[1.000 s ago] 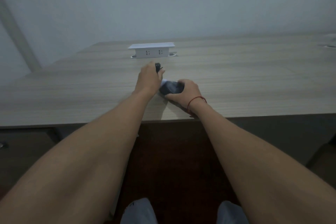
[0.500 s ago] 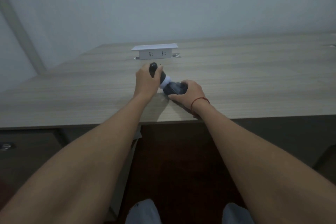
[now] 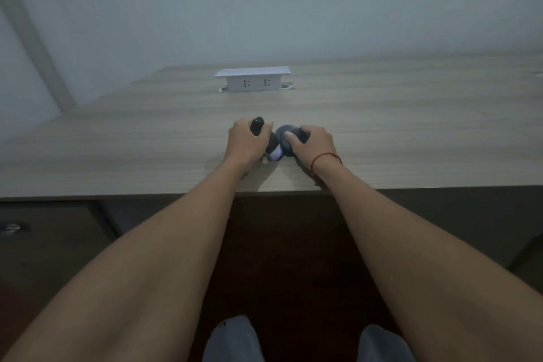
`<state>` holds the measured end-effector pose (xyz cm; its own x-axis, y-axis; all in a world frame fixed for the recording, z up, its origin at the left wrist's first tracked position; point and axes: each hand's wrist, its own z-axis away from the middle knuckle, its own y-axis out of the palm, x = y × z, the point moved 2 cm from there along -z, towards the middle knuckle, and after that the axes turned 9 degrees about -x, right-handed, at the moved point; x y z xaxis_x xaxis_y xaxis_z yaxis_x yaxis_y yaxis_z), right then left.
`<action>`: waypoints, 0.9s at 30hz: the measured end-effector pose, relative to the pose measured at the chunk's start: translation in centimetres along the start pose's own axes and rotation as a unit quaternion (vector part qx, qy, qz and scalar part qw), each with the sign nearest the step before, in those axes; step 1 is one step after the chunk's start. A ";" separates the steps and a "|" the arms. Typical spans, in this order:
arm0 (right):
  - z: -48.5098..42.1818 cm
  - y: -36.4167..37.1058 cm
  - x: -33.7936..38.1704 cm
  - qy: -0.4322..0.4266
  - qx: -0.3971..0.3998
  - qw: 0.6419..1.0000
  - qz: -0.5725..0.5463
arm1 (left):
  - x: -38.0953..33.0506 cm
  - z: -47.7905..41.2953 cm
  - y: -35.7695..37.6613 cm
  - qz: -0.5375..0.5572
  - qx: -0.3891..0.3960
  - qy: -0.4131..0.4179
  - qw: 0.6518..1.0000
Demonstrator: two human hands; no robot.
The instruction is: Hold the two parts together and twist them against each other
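Note:
My left hand (image 3: 245,142) grips a dark rod-like handle (image 3: 256,125) whose rounded tip sticks up above my fingers. My right hand (image 3: 311,145) curls around a dark round part (image 3: 286,138), thumb pressed on its face. Between the two hands a small white piece (image 3: 275,155) shows low down, joining or touching both dark parts. Both hands rest on the wooden table (image 3: 382,132) near its front edge. What the object is I cannot tell in the dim light.
A white pop-up socket box (image 3: 253,82) with two outlets stands at the back middle of the table. A dark cabinet with a metal handle (image 3: 10,228) sits below left. My knees (image 3: 235,338) show under the table edge.
Both hands have shifted slightly right and nearer. The left hand tilted the handle more upright, and the round part in the right hand now faces up toward me.

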<state>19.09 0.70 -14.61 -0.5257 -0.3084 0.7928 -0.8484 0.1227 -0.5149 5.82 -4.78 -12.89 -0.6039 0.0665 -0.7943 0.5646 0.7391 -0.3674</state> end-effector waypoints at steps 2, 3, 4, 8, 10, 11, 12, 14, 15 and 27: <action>0.0 -0.1 0.0 0.000 -0.004 1.000 0.005 | 0.2 0.1 -0.5 0.017 0.004 -0.004 1.000; 0.1 -0.1 0.0 0.003 -0.005 1.000 0.004 | 0.1 0.1 -0.7 0.026 -0.010 -0.007 1.000; 0.1 -0.1 0.0 0.003 -0.005 1.000 0.003 | 0.0 0.1 -0.7 0.032 -0.033 -0.014 0.999; 0.3 -0.1 0.0 -0.001 -0.006 1.000 0.005 | -0.3 0.6 -0.1 0.051 -0.104 -0.051 0.992; 0.1 -0.2 -0.1 0.007 -0.010 1.000 0.001 | 0.2 0.5 0.0 0.065 -0.056 -0.070 0.994; 0.1 -0.3 -0.1 0.013 -0.011 1.000 -0.003 | 0.5 0.3 -0.1 0.076 -0.029 -0.082 0.993; 0.0 -0.3 -0.1 0.014 -0.011 1.000 -0.004 | 0.7 0.3 -0.4 0.083 -0.012 -0.089 0.992; 0.0 -0.3 -0.1 0.015 -0.009 1.000 -0.005 | 0.8 0.3 -1.0 0.102 -0.019 -0.099 0.990; 0.1 -0.3 0.0 0.016 -0.008 1.000 -0.004 | 0.7 0.3 -1.2 0.122 -0.034 -0.108 0.986; 0.2 -0.3 0.0 0.009 -0.003 1.000 0.018 | -0.5 0.4 -0.3 0.008 -0.091 0.019 0.996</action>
<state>19.40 0.44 -14.55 -0.5576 -0.2873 0.7788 -0.8288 0.1403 -0.5417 6.22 -5.33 -12.55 -0.6188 0.1016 -0.7790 0.4648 0.8467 -0.2588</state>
